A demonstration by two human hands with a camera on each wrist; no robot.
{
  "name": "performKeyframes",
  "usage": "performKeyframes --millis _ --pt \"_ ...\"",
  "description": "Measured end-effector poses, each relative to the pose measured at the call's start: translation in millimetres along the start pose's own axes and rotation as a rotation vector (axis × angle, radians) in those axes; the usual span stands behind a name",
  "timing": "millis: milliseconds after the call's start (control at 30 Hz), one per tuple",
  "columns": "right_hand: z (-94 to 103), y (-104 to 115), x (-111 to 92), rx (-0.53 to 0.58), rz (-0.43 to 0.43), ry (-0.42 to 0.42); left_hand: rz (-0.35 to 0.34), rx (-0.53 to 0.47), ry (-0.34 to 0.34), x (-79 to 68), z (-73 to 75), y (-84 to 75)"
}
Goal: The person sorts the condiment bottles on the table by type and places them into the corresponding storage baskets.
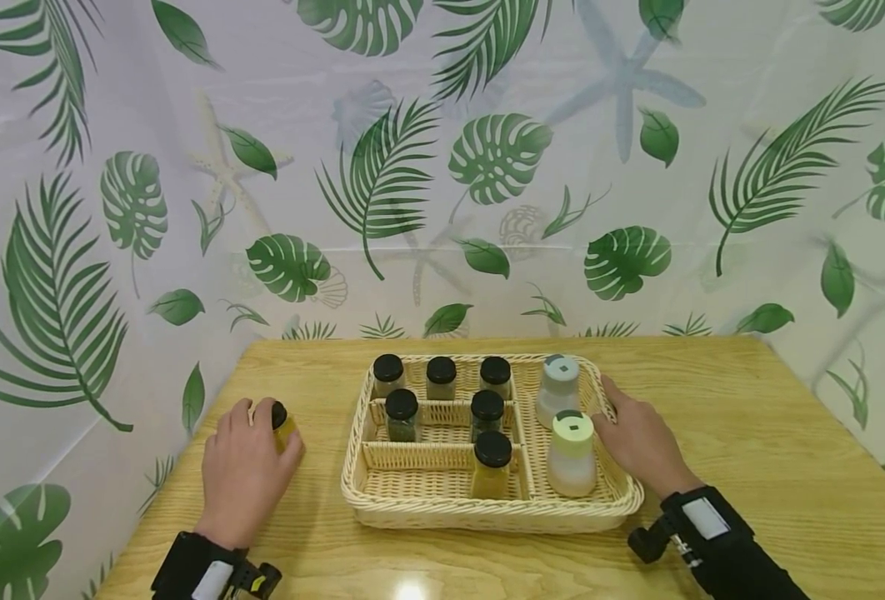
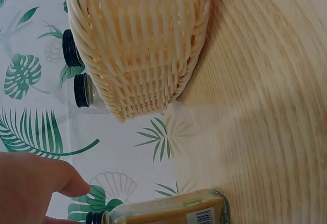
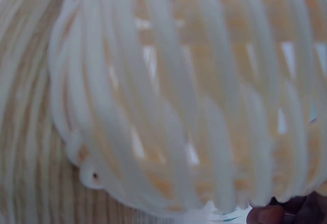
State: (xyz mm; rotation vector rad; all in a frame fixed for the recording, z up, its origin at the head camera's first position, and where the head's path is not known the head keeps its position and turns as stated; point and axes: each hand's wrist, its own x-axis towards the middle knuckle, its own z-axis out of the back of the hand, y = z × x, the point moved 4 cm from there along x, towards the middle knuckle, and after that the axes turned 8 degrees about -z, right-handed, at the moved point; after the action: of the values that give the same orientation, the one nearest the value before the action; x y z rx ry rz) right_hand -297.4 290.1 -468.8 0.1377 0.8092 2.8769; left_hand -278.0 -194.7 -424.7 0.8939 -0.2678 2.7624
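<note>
My left hand (image 1: 243,467) is at a small glass jar (image 1: 285,429) with a black lid and yellow-brown contents, on the table left of the basket. In the left wrist view this jar (image 2: 173,211) stands just beyond the thumb (image 2: 71,180), which is apart from the glass; the other fingers are mostly hidden. At the other side, my right hand (image 1: 645,442) grips the right rim of a woven basket (image 1: 487,510). Up close in the right wrist view, the basket's wall (image 3: 204,106) fills most of the picture, with fingertips (image 3: 268,215) below its edge.
Several black-lidded jars (image 1: 402,415) stand in the basket's left compartments, with a yellow-filled jar (image 1: 492,467) in the front one. The right compartment holds a grey-lidded shaker (image 1: 559,390) and a yellow-lidded shaker (image 1: 572,454). Behind the wooden table (image 1: 750,433) hangs a leaf-patterned cloth (image 1: 412,275).
</note>
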Motion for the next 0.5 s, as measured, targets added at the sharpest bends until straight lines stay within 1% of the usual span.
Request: performKeyframes --millis 133,233,400,500 --pt "0.4 0.0 -0.4 -0.006 -0.003 -0.004 0.006 -0.011 0.024 0.3 -4.7 3.3" --pt "0.3 -0.1 -0.5 -0.007 -0.009 -0.001 0.002 -0.024 0.025 0.1 -8.4 5.5" --pt "-0.7 -0.1 0.4 -0.009 -0.011 0.001 -0.011 -0.039 -0.019 -1.2 -11.0 8.5" --pt "-1.6 0.1 1.2 -0.008 -0.005 -0.004 -0.007 -0.051 -0.04 -1.4 -11.2 10.0"
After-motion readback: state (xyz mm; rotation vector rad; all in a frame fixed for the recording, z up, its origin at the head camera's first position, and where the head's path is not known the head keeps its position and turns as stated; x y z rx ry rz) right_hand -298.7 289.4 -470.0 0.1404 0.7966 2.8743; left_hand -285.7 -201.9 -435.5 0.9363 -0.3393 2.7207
